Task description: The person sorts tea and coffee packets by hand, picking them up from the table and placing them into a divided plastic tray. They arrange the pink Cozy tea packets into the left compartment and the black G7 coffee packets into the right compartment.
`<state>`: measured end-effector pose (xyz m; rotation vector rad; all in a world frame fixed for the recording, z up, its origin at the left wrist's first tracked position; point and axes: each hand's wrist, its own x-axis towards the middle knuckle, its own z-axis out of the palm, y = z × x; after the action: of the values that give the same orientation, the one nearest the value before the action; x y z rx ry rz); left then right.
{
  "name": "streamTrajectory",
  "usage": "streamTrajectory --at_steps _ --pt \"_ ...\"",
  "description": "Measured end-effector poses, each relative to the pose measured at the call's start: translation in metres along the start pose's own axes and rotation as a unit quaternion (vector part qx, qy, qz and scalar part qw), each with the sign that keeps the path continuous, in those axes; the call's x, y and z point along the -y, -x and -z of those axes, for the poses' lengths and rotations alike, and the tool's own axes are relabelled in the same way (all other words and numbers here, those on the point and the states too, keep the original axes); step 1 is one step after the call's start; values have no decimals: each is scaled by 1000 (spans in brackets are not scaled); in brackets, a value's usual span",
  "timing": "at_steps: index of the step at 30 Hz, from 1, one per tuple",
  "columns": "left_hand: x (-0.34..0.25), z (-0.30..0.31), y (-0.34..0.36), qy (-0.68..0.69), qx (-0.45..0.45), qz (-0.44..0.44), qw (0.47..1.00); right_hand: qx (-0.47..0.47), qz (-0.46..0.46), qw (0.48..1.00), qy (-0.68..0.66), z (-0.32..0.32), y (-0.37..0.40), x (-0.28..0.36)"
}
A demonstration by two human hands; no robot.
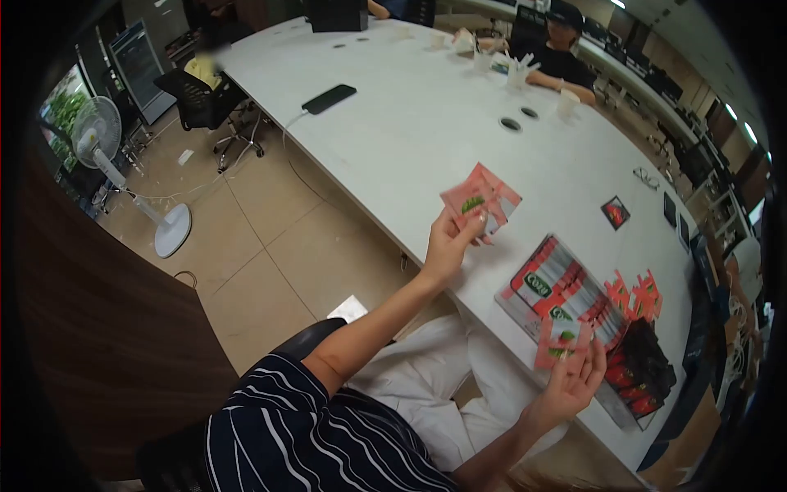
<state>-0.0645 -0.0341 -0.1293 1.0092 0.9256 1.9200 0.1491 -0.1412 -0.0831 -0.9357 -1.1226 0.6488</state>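
Sachets (475, 190) of thin pink film, flat and squarish with a green print, are in your left hand (448, 248), thumb and fingers closed on them above the table's near edge; they overlap, so their number cannot be told. Your right hand (575, 381) has its fingers closed on one visible pink sachet (548, 351), held over the lower part of one rectangular red-and-silver pack (551, 275) that shows two green labels. Beside that pack, to your right, lie a jagged cluster of pink pieces (645, 297), too overlapped to count, and one crinkled black bag (650, 354) with red packets around it. Farther in, you have one small dark-red packet (615, 212), one pair of thin-framed eyeglasses (646, 178) and, near the table's right edge, two slim phones (670, 210). One more black phone (330, 99), with a white cable, lies on the smooth white table (393, 107) ahead.
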Motion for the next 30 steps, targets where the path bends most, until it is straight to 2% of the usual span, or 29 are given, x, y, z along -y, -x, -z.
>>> streamTrajectory --at_steps 2,4,7,10,11,14,15,18,19,23,26,30 --pt "-5 -2 1 15 4 44 999 -9 9 999 32 -4 -8 2" --pt "-1 -3 2 -8 6 28 1000 -16 39 997 63 -13 -19 2" --pt "-5 -5 3 -22 34 28 999 16 27 999 -12 -23 -31 0" --pt "-4 -3 3 -20 40 25 999 -6 74 995 63 -26 -36 -10" --pt "-4 -3 3 -26 41 24 999 18 93 991 93 -18 -37 -20" --pt "-7 -6 4 -39 35 26 998 36 73 992 92 -17 -37 -24" --pt "-8 -7 4 -42 31 27 998 26 51 996 64 -21 -38 -20" --pt "-6 -6 5 -42 39 17 998 21 -4 996 88 -27 -38 -9" --pt "-7 -5 4 -40 36 21 998 18 17 991 130 -27 -39 -10" --pt "-10 -8 3 -37 33 29 998 15 -28 995 99 -28 -40 -2" --pt "-11 -8 3 -38 34 30 998 11 108 986 129 -22 -41 0" --pt "-9 -8 9 -48 26 30 998 0 195 957 216 -9 -43 18"
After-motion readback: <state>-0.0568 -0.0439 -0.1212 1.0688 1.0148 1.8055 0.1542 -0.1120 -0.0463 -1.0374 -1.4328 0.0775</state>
